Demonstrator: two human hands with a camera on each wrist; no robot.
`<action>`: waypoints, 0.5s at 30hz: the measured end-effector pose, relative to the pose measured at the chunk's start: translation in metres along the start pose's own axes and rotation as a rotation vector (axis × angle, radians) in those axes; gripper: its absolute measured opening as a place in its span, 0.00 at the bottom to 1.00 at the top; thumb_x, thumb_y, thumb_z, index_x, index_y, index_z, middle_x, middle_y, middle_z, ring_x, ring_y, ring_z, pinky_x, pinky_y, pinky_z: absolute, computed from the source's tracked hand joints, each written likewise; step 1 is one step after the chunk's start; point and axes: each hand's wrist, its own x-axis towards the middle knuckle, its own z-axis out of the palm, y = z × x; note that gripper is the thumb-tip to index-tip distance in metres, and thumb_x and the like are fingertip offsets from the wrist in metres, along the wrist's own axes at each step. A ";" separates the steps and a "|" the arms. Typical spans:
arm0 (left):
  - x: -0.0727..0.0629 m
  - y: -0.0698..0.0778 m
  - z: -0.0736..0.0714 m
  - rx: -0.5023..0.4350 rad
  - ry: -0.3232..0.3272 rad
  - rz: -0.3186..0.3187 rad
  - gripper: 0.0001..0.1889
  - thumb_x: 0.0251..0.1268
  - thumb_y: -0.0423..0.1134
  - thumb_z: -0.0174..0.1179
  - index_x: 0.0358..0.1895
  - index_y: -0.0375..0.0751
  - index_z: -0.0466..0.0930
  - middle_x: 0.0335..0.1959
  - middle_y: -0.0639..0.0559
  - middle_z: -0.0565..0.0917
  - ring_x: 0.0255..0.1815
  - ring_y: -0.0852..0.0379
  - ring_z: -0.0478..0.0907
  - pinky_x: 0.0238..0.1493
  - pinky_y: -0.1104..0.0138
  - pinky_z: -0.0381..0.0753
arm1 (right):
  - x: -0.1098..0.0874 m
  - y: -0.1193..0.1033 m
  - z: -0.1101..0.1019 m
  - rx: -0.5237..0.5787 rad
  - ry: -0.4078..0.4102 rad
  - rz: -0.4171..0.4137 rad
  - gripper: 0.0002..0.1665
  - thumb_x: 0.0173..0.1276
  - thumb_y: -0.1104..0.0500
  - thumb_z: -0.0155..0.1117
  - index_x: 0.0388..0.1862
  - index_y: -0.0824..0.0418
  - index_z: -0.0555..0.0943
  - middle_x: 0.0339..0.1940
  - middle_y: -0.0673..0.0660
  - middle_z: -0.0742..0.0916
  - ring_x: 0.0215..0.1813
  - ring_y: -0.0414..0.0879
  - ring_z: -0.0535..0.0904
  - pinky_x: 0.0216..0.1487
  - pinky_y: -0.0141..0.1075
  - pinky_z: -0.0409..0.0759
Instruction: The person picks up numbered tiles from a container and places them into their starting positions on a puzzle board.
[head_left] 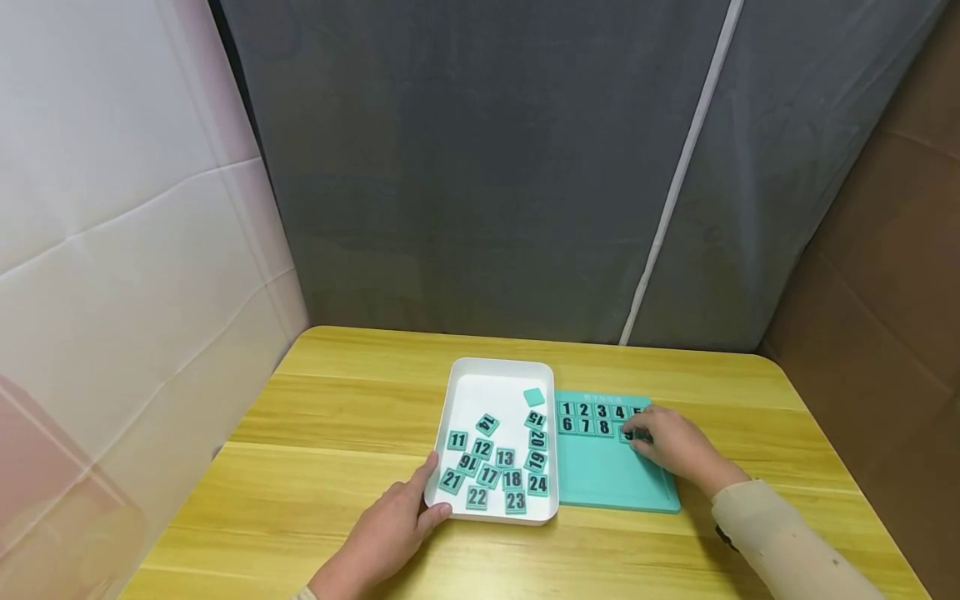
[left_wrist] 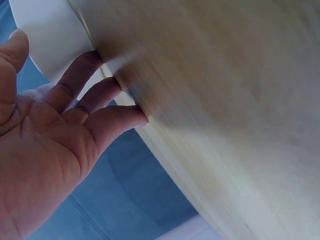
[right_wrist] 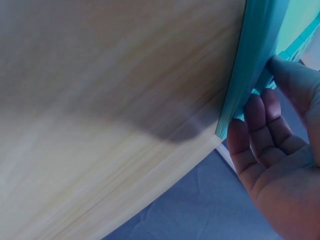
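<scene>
A white tray (head_left: 498,375) full of loose teal number tiles stands left of a teal number board (head_left: 618,479). My left hand (head_left: 393,521) holds the tray's near left corner, thumb at the front rim and fingers along the left side; in the left wrist view the fingertips (left_wrist: 137,116) reach the tabletop. With thumb and fingers, my right hand (head_left: 678,442) pinches the 9 tile (head_left: 627,435) over the board's second row, right of the 8 tile (head_left: 603,427). Tiles 1 to 4 fill the top row, and the 5 tile (head_left: 637,412) is partly hidden by the right hand.
Tiles numbered 11 to 24 lie at various angles in the tray, with one plain-faced tile (head_left: 533,397) near its far right corner. The yellow wooden table (head_left: 360,392) is bounded by a grey curtain (head_left: 465,208) behind, white fabric left and a brown panel right.
</scene>
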 end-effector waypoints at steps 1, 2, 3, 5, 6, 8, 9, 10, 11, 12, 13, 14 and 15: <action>0.000 0.000 0.000 0.000 0.000 0.000 0.41 0.75 0.53 0.67 0.84 0.42 0.63 0.56 0.41 0.89 0.53 0.47 0.84 0.57 0.45 0.85 | 0.000 0.000 0.000 -0.002 0.000 -0.001 0.14 0.70 0.62 0.76 0.54 0.57 0.91 0.59 0.63 0.90 0.66 0.65 0.84 0.66 0.62 0.82; 0.000 0.000 0.000 -0.001 0.001 -0.001 0.41 0.75 0.53 0.67 0.84 0.42 0.63 0.56 0.41 0.89 0.53 0.47 0.84 0.57 0.45 0.85 | 0.001 0.000 0.000 -0.003 0.000 -0.002 0.14 0.70 0.62 0.76 0.54 0.56 0.91 0.58 0.62 0.90 0.64 0.63 0.85 0.65 0.61 0.84; 0.000 0.000 0.000 -0.002 0.001 -0.002 0.41 0.75 0.53 0.67 0.84 0.42 0.63 0.56 0.41 0.89 0.53 0.47 0.84 0.57 0.44 0.85 | 0.001 0.000 0.000 -0.004 0.000 -0.004 0.14 0.70 0.61 0.76 0.54 0.56 0.91 0.57 0.61 0.90 0.62 0.61 0.86 0.63 0.60 0.84; 0.000 0.000 0.000 -0.002 0.001 -0.002 0.41 0.75 0.53 0.67 0.84 0.42 0.63 0.57 0.40 0.89 0.53 0.47 0.84 0.57 0.44 0.85 | 0.002 0.000 0.000 -0.004 0.001 -0.008 0.14 0.70 0.61 0.76 0.54 0.56 0.91 0.55 0.59 0.91 0.58 0.56 0.86 0.61 0.57 0.86; 0.000 0.000 0.000 -0.002 0.000 -0.002 0.41 0.75 0.53 0.67 0.84 0.42 0.63 0.57 0.40 0.89 0.53 0.47 0.84 0.58 0.44 0.85 | 0.003 0.000 0.000 -0.003 0.003 -0.007 0.14 0.70 0.61 0.76 0.55 0.56 0.91 0.54 0.58 0.91 0.56 0.54 0.86 0.60 0.56 0.86; 0.000 0.000 0.000 -0.001 0.000 -0.001 0.41 0.75 0.53 0.67 0.84 0.42 0.63 0.57 0.41 0.89 0.53 0.47 0.84 0.57 0.45 0.85 | 0.003 0.000 0.000 -0.001 0.005 -0.010 0.14 0.71 0.61 0.76 0.55 0.55 0.91 0.52 0.56 0.91 0.52 0.50 0.85 0.57 0.54 0.87; 0.000 0.000 0.000 -0.001 -0.001 -0.001 0.41 0.75 0.53 0.67 0.84 0.42 0.63 0.57 0.41 0.89 0.53 0.47 0.84 0.57 0.45 0.85 | 0.004 0.000 0.001 -0.003 0.007 -0.014 0.14 0.71 0.61 0.76 0.55 0.55 0.91 0.51 0.56 0.91 0.50 0.49 0.85 0.55 0.53 0.87; 0.000 0.000 0.000 -0.001 0.000 0.000 0.41 0.75 0.53 0.67 0.84 0.42 0.63 0.57 0.41 0.89 0.53 0.47 0.84 0.57 0.45 0.85 | 0.004 0.000 0.001 -0.004 0.010 -0.017 0.14 0.71 0.60 0.76 0.55 0.55 0.91 0.50 0.55 0.91 0.49 0.48 0.84 0.54 0.52 0.87; 0.000 0.000 0.000 0.000 0.001 0.001 0.41 0.75 0.53 0.67 0.84 0.42 0.63 0.57 0.41 0.89 0.52 0.47 0.84 0.57 0.45 0.85 | 0.005 0.000 0.001 -0.004 0.012 -0.021 0.14 0.71 0.60 0.76 0.55 0.55 0.91 0.50 0.55 0.90 0.48 0.47 0.84 0.53 0.52 0.87; -0.001 0.000 0.000 0.000 0.003 0.002 0.41 0.75 0.53 0.67 0.84 0.42 0.63 0.57 0.41 0.89 0.52 0.47 0.84 0.57 0.45 0.85 | 0.005 0.000 0.001 -0.006 0.014 -0.024 0.14 0.71 0.60 0.76 0.55 0.55 0.91 0.49 0.55 0.90 0.47 0.47 0.84 0.52 0.51 0.87; -0.001 0.000 0.000 0.000 0.003 0.002 0.41 0.75 0.53 0.67 0.84 0.42 0.63 0.56 0.41 0.89 0.52 0.47 0.84 0.56 0.45 0.85 | 0.005 0.000 0.002 -0.007 0.017 -0.030 0.14 0.71 0.61 0.76 0.55 0.56 0.91 0.49 0.56 0.90 0.47 0.47 0.84 0.52 0.52 0.87; -0.001 0.000 0.000 -0.001 0.003 0.002 0.41 0.75 0.53 0.67 0.84 0.42 0.63 0.56 0.41 0.89 0.52 0.47 0.84 0.57 0.45 0.85 | 0.005 0.000 0.002 -0.010 0.021 -0.035 0.14 0.71 0.61 0.76 0.55 0.56 0.91 0.49 0.56 0.90 0.48 0.48 0.85 0.52 0.52 0.87; -0.001 0.001 0.000 -0.001 0.003 0.003 0.41 0.75 0.53 0.67 0.84 0.42 0.63 0.56 0.41 0.89 0.52 0.47 0.84 0.57 0.45 0.85 | 0.005 0.000 0.002 -0.012 0.024 -0.039 0.14 0.71 0.61 0.76 0.55 0.56 0.91 0.50 0.57 0.90 0.49 0.49 0.85 0.53 0.53 0.87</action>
